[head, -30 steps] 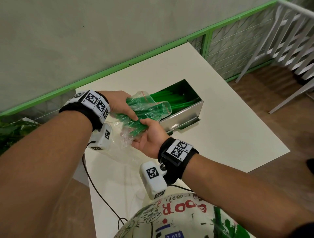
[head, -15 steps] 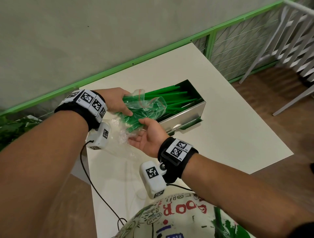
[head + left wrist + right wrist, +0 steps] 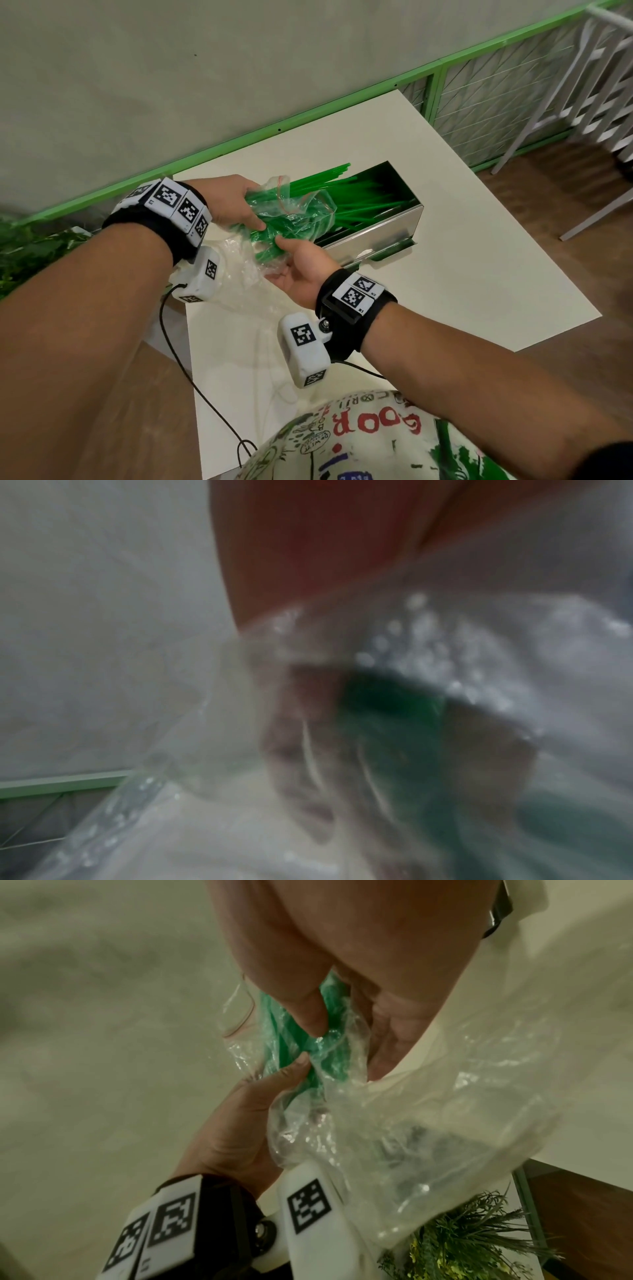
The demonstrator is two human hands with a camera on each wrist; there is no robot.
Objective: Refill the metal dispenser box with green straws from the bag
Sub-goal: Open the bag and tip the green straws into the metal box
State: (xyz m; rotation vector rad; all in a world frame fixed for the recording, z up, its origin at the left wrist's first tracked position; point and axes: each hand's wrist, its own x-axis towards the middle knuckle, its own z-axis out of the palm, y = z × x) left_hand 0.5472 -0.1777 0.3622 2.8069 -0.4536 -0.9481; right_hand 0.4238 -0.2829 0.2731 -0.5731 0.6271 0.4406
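In the head view a clear zip bag (image 3: 301, 212) of green straws (image 3: 346, 186) is held tilted over the open metal dispenser box (image 3: 383, 229). The straws poke out of the bag's mouth into the box. My left hand (image 3: 253, 219) grips the bag from above and the left. My right hand (image 3: 282, 250) lies palm up beneath it, thumb on the bundle. The right wrist view shows my right hand (image 3: 318, 1026) and left hand (image 3: 294, 1069) both pinching the bag (image 3: 394, 1123) round the straws (image 3: 281, 1031). The left wrist view is blurred: plastic (image 3: 479, 647) over green (image 3: 387, 704).
The box stands on a white table (image 3: 445, 274) against a grey wall with a green rail (image 3: 308, 116). White furniture legs (image 3: 548, 102) stand at the right on the wood floor. Green plants (image 3: 27, 246) sit at the left. A black cable (image 3: 191, 377) hangs over the table's near edge.
My right hand let go of the bag, opened beneath it, then took hold again lower down. The straws have slid farther out of the bag into the box.
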